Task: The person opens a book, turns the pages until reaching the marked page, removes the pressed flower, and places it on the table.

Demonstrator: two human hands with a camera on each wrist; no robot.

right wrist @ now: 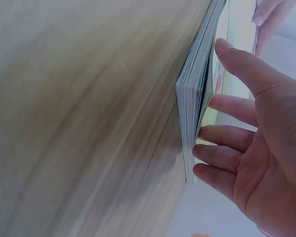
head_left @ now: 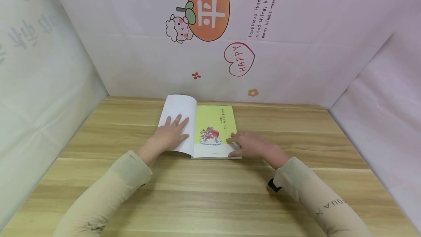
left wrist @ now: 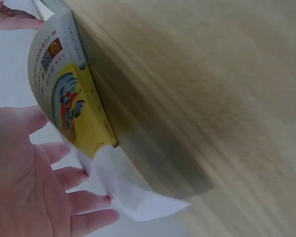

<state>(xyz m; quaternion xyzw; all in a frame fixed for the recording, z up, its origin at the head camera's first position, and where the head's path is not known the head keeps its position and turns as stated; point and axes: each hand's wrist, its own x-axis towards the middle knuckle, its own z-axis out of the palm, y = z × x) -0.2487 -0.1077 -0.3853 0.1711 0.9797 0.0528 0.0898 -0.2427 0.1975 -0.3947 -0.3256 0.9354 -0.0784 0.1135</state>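
Note:
A paperback book (head_left: 210, 116) lies opened on the table, showing a yellow-green title page with a small colored figure and a white lower strip. Its white front cover (head_left: 181, 105) is folded over to the left. In the left wrist view, the cover's illustrated outer side (left wrist: 71, 106) bends up off the wood. My left hand (head_left: 169, 134) rests on the white inner side, fingers spread. At the book's right edge, my right hand (head_left: 253, 145) touches the title page with its fingertips. The page stack (right wrist: 190, 113) stands thick beside those fingers in the right wrist view.
The wooden table (head_left: 204, 200) runs back to a white wall cloth (head_left: 138, 61) printed with cartoon figures and lettering. White cloth also hangs at the left (head_left: 42, 101) and right (head_left: 381, 109). The book's top lies close to the back wall.

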